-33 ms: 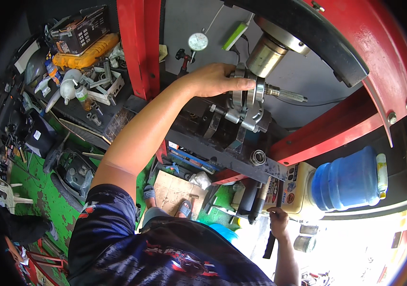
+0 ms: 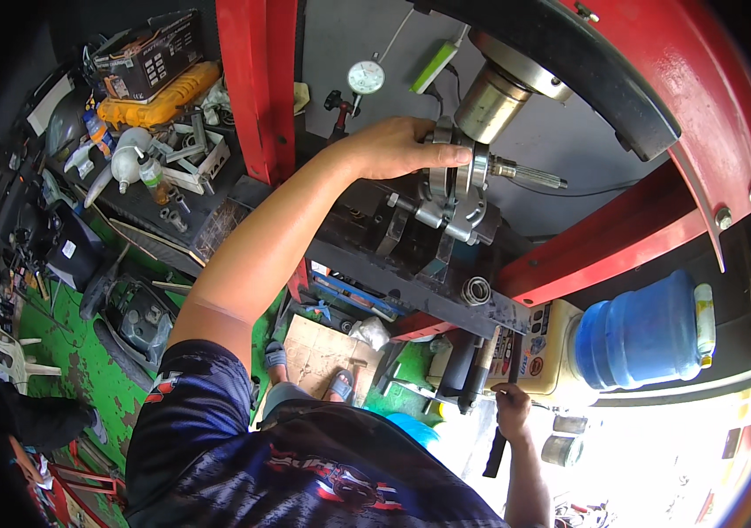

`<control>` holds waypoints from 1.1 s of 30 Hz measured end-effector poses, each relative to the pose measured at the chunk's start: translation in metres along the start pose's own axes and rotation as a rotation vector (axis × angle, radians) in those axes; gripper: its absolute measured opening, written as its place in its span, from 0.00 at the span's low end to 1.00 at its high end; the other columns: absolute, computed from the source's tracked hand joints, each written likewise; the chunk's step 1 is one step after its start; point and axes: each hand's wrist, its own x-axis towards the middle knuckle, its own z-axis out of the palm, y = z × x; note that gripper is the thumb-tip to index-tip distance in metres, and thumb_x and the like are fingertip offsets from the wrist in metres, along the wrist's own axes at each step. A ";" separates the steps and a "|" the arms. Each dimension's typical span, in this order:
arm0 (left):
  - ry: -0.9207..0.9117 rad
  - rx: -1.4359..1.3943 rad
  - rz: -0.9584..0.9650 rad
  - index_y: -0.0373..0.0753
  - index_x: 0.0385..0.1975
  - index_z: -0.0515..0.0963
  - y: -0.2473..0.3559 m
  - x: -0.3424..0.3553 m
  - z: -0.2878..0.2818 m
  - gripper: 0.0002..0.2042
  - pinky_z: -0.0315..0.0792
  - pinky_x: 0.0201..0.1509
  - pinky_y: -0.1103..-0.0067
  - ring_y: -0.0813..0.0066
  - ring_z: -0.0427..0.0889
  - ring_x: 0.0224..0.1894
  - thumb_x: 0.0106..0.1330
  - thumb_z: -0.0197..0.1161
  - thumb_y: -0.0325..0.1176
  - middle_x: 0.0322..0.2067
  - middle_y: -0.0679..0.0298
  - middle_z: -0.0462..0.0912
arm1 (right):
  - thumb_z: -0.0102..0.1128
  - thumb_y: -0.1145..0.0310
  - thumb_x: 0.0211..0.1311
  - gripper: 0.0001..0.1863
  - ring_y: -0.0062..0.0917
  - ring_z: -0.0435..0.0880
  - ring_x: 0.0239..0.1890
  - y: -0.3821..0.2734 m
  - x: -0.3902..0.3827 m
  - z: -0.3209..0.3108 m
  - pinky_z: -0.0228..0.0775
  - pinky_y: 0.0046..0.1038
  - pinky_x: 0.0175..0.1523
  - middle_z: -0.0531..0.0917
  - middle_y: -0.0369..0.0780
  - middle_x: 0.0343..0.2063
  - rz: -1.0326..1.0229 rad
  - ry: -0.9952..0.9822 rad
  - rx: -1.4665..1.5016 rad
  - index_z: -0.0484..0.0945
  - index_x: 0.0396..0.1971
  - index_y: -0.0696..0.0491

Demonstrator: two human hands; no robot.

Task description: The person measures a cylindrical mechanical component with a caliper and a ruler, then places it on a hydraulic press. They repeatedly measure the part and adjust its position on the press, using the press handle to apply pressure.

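Observation:
My left hand (image 2: 402, 148) is closed over the top of a crankshaft (image 2: 462, 176), its thumb resting on the round metal web. The crankshaft's splined shaft points right, and its lower part rests in steel supports on a black press bed (image 2: 393, 273). Just above my fingers is the press's steel ram (image 2: 492, 104); I cannot tell whether it touches the crankshaft. Down at the right, my right hand (image 2: 514, 412) is wrapped round a black lever bar (image 2: 497, 453). Beside that bar is a metal cylinder with a black lower end (image 2: 479, 374).
Red press posts (image 2: 257, 97) frame the work. A dial gauge (image 2: 365, 77) stands behind my left hand. A bearing ring (image 2: 476, 290) lies on the bed's front edge. On the right are a blue water jug (image 2: 640, 330) and a cream container (image 2: 556, 352). Tools crowd the left bench.

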 end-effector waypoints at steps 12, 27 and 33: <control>-0.003 -0.004 0.000 0.34 0.46 0.83 0.004 -0.002 -0.001 0.38 0.71 0.39 0.74 0.73 0.77 0.33 0.63 0.61 0.71 0.29 0.65 0.80 | 0.59 0.80 0.63 0.07 0.16 0.77 0.27 0.026 -0.007 0.026 0.68 0.23 0.34 0.82 0.35 0.23 0.065 0.053 -0.090 0.86 0.35 0.56; 0.003 -0.008 0.016 0.35 0.44 0.83 0.004 -0.002 0.000 0.37 0.72 0.39 0.74 0.74 0.77 0.33 0.63 0.61 0.71 0.28 0.65 0.79 | 0.58 0.76 0.66 0.09 0.30 0.87 0.32 0.088 -0.008 0.049 0.77 0.32 0.42 0.86 0.43 0.27 -0.011 0.084 -0.162 0.86 0.38 0.49; 0.002 -0.018 0.020 0.34 0.47 0.83 0.006 -0.002 0.000 0.38 0.72 0.39 0.75 0.74 0.78 0.33 0.63 0.61 0.72 0.29 0.64 0.81 | 0.57 0.78 0.66 0.09 0.27 0.87 0.32 0.087 -0.009 0.055 0.77 0.30 0.41 0.86 0.42 0.28 -0.010 0.096 -0.173 0.86 0.38 0.51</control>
